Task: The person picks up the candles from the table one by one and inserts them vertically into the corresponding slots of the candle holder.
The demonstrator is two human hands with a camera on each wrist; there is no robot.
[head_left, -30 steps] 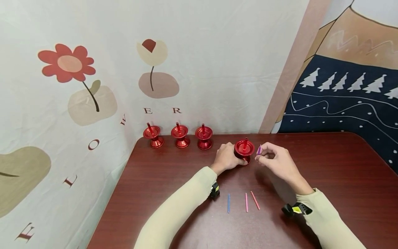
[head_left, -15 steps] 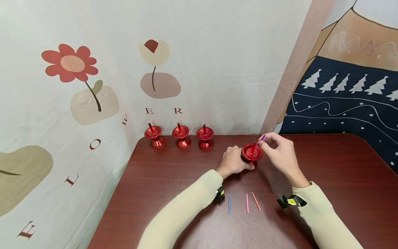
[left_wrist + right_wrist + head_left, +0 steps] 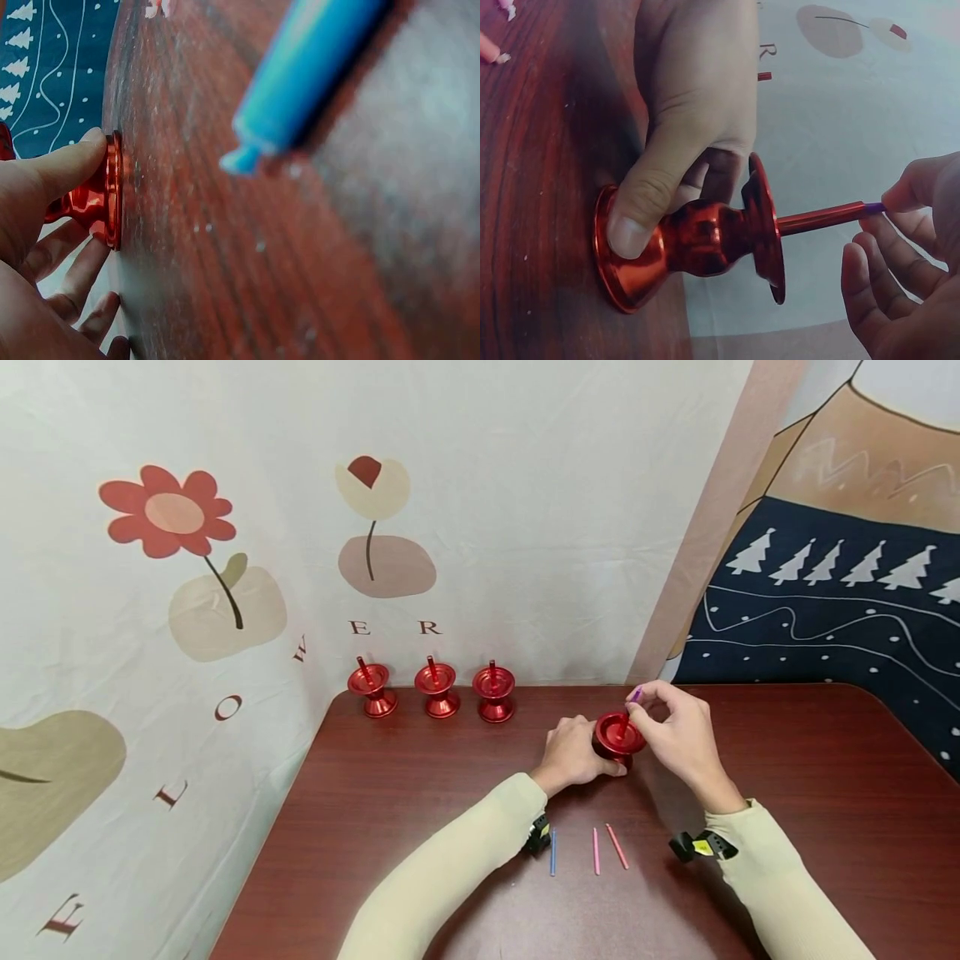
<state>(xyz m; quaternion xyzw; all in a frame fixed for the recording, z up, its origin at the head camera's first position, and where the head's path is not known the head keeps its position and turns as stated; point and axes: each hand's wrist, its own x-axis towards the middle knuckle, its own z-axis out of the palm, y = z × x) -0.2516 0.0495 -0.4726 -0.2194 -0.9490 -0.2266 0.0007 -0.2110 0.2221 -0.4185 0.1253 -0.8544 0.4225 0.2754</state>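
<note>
Three red candle holders (image 3: 436,689) line the table's (image 3: 810,760) back edge, starting by the back-left corner. Closer to the front edge lie three loose candles: blue (image 3: 553,857), pink (image 3: 596,852), orange-red (image 3: 617,847). Fourth holder (image 3: 709,238) sits a bit in from the back edge, near its middle, left hand (image 3: 576,753) gripping it and partly hiding the base. It's shiny metallic red, flared base, wide dish, thin tube. Right hand (image 3: 678,731) pinches one purple candle (image 3: 873,208) at the tube's tip.
</note>
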